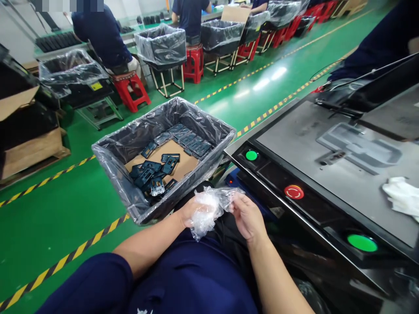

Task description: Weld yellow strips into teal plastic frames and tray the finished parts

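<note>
Crumpled clear plastic film is bunched up in front of my lap. My left hand is closed around the bunch, its fingers mostly hidden by the film. With my right hand I pinch a stretched-out end of the same film between thumb and fingers. Just beyond my hands stands a black bin lined with clear plastic. Inside it, dark moulded plastic parts lie in a loose heap on a cardboard sheet, and more are laid in rows along the far side.
At my right is a machine bed with green buttons, a red emergency stop button and a white cloth. Farther off, people sit on red stools beside lined bins. Striped tape marks the floor.
</note>
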A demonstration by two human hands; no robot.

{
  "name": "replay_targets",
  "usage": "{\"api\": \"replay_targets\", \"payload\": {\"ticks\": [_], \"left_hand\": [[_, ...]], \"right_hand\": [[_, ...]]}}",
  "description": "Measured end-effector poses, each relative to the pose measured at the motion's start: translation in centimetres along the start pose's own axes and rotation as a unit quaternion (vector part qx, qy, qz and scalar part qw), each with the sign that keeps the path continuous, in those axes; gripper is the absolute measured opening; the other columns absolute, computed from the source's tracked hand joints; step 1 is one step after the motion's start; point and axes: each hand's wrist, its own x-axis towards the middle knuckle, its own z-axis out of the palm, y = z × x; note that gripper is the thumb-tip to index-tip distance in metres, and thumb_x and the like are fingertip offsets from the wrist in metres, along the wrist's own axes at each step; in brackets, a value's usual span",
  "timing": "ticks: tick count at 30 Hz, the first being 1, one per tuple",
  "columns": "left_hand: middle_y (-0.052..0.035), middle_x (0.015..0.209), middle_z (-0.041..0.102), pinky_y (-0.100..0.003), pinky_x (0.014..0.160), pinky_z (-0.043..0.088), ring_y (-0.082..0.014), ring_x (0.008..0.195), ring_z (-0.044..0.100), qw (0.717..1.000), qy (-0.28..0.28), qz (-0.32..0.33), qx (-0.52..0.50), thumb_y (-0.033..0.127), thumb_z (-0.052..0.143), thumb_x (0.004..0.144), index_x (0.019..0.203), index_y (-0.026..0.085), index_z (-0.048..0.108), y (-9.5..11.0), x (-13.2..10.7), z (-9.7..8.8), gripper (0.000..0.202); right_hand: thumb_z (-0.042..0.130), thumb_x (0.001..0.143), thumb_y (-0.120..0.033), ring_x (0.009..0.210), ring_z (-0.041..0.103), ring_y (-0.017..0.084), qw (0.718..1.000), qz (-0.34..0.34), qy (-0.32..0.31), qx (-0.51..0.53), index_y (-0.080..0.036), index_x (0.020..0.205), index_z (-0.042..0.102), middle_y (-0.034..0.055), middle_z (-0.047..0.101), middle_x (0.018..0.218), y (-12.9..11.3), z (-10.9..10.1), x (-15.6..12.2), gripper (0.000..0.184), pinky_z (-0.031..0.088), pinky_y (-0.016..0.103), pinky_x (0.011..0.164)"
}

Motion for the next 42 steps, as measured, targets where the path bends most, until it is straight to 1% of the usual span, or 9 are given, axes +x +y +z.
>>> {"api": "replay_targets", "payload": {"ticks": [6, 13, 17, 21, 24, 32, 35, 38, 42], "left_hand": [[-0.0083, 0.075, 0.068, -0.028, 0.054, 0.049, -0.0175, 0.059, 0.062, 0.998, 0.058, 0.022, -0.004, 0.03, 0.083, 0.062, 0.093, 0.013, 0.067, 0.0, 0.6, -1.3, 0.039], [-0.0071, 0.077, 0.068, -0.027, 0.056, 0.048, -0.0161, 0.06, 0.062, 0.993, 0.088, 0.072, 0.022, 0.029, 0.087, 0.053, 0.1, 0.013, 0.069, 1.0, -0.4, -1.6, 0.052], [-0.0122, 0.11, 0.068, -0.033, 0.078, 0.052, -0.0221, 0.089, 0.066, 0.984, 0.045, 0.122, 0.119, 0.022, 0.088, 0.052, 0.122, 0.018, 0.065, 1.2, -0.7, -0.7, 0.074], [-0.0155, 0.141, 0.052, -0.041, 0.098, 0.046, -0.0329, 0.12, 0.056, 0.949, -0.03, 0.148, 0.278, 0.017, 0.081, 0.06, 0.101, 0.017, 0.075, 0.8, -0.3, 0.2, 0.041], [-0.0153, 0.137, 0.055, -0.043, 0.1, 0.046, -0.0324, 0.117, 0.059, 0.928, -0.065, 0.147, 0.336, 0.019, 0.076, 0.066, 0.105, 0.017, 0.074, 0.3, -0.1, 0.5, 0.039], [-0.013, 0.145, 0.049, -0.043, 0.096, 0.049, -0.0342, 0.119, 0.058, 0.912, -0.057, 0.131, 0.384, 0.014, 0.077, 0.062, 0.107, 0.021, 0.075, -0.2, -0.5, 0.8, 0.046], [-0.0131, 0.143, 0.051, -0.047, 0.108, 0.039, -0.0359, 0.132, 0.047, 0.908, 0.039, 0.173, 0.379, 0.013, 0.079, 0.06, 0.1, 0.021, 0.077, -0.4, -0.2, 0.6, 0.041], [-0.0156, 0.142, 0.051, -0.046, 0.105, 0.042, -0.0349, 0.125, 0.054, 0.918, 0.112, 0.19, 0.329, 0.013, 0.081, 0.059, 0.093, 0.018, 0.076, -0.3, 0.0, 0.5, 0.035], [-0.014, 0.146, 0.047, -0.043, 0.104, 0.043, -0.0344, 0.127, 0.052, 0.915, 0.021, 0.19, 0.356, 0.016, 0.081, 0.06, 0.098, 0.019, 0.076, 0.1, -0.5, 0.7, 0.038]], "right_hand": [[0.088, 0.051, -0.039, 0.048, 0.045, 0.007, 0.99, -0.056, 0.13, 0.02, -0.015, 0.075, 0.068, -0.001, 0.063, 0.065, -0.6, -0.4, 0.4, 0.04, 0.037, 0.021, 0.042], [0.086, 0.053, -0.038, 0.054, 0.054, 0.011, 0.962, -0.149, 0.226, -0.019, -0.015, 0.075, 0.069, -0.0005, 0.064, 0.064, -0.3, -1.2, 0.8, 0.036, 0.045, 0.025, 0.05], [0.087, 0.055, -0.04, 0.06, 0.057, 0.013, 0.973, -0.148, 0.169, -0.061, -0.015, 0.078, 0.071, 0.0007, 0.067, 0.067, 0.9, 0.0, 0.1, 0.037, 0.049, 0.028, 0.06], [0.086, 0.057, -0.044, 0.064, 0.061, 0.016, 0.991, -0.082, 0.051, -0.095, -0.016, 0.078, 0.073, 0.004, 0.07, 0.072, 1.4, 1.5, -1.0, 0.038, 0.05, 0.03, 0.063], [0.087, 0.057, -0.046, 0.065, 0.063, 0.018, 0.994, -0.048, 0.025, -0.097, -0.016, 0.08, 0.073, 0.0059, 0.072, 0.075, 1.5, 1.8, -1.4, 0.04, 0.051, 0.032, 0.061], [0.089, 0.051, -0.046, 0.061, 0.061, 0.018, 0.995, -0.018, 0.057, -0.083, -0.015, 0.073, 0.07, 0.0049, 0.069, 0.067, 2.4, 1.1, -0.7, 0.043, 0.051, 0.032, 0.058], [0.088, 0.049, -0.046, 0.057, 0.057, 0.015, 0.985, -0.073, 0.15, -0.053, -0.016, 0.07, 0.068, 0.0011, 0.065, 0.061, 2.4, 1.0, -0.1, 0.042, 0.048, 0.03, 0.057], [0.087, 0.05, -0.044, 0.057, 0.055, 0.013, 0.968, -0.132, 0.211, -0.035, -0.016, 0.07, 0.067, -0.0009, 0.063, 0.059, 2.2, 0.7, 0.3, 0.039, 0.046, 0.028, 0.058], [0.088, 0.051, -0.04, 0.062, 0.057, 0.013, 0.978, -0.127, 0.152, -0.069, -0.017, 0.07, 0.068, 0.0009, 0.066, 0.067, 2.1, 0.8, -0.1, 0.036, 0.047, 0.028, 0.062]]}}
